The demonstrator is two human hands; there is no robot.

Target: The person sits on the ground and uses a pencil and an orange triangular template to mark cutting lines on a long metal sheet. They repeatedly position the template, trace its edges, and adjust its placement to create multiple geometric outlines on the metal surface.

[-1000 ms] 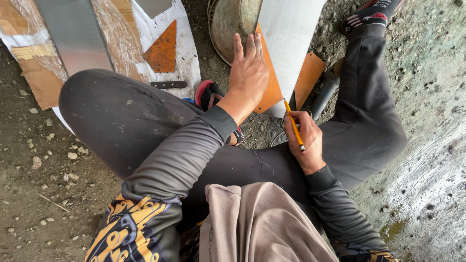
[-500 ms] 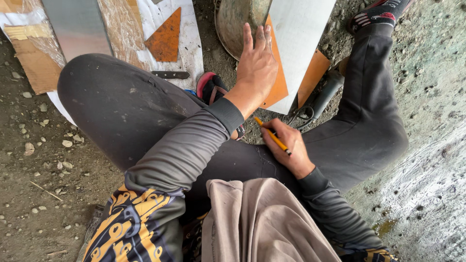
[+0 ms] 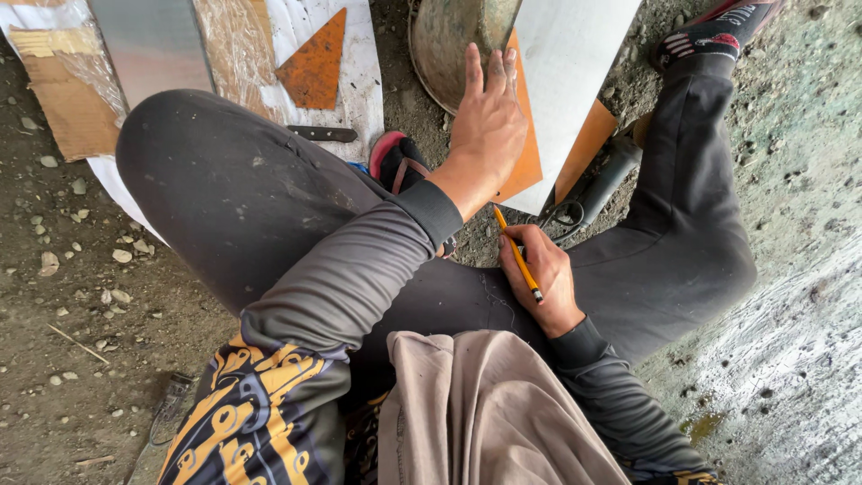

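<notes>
The person sits on the gravelly ground point(image 3: 790, 162) with both legs in dark trousers folded outward. Leaning between the knees is a long pale metal sheet point(image 3: 575, 81), its lower end near the lap, with an orange-brown plate point(image 3: 588, 135) under it that sticks out at both long edges. Behind its upper part lies a round rusty pan point(image 3: 444, 45). Off to the left, a white board point(image 3: 359, 63) on the ground carries a rust-coloured triangle point(image 3: 316, 65) and a small dark blade point(image 3: 321, 134), beside strips of cardboard point(image 3: 63, 99). A red-edged sandal point(image 3: 400, 160) peeks out by the left forearm.

The left hand point(image 3: 489, 126) lies flat, fingers spread and straight, pressing on the left edge of the sheet and the orange plate. The right hand point(image 3: 543, 278) rests on the thigh just below the sheet's lower corner, fingers curled tight around a yellow pencil point(image 3: 516, 251) whose tip points up toward that corner.
</notes>
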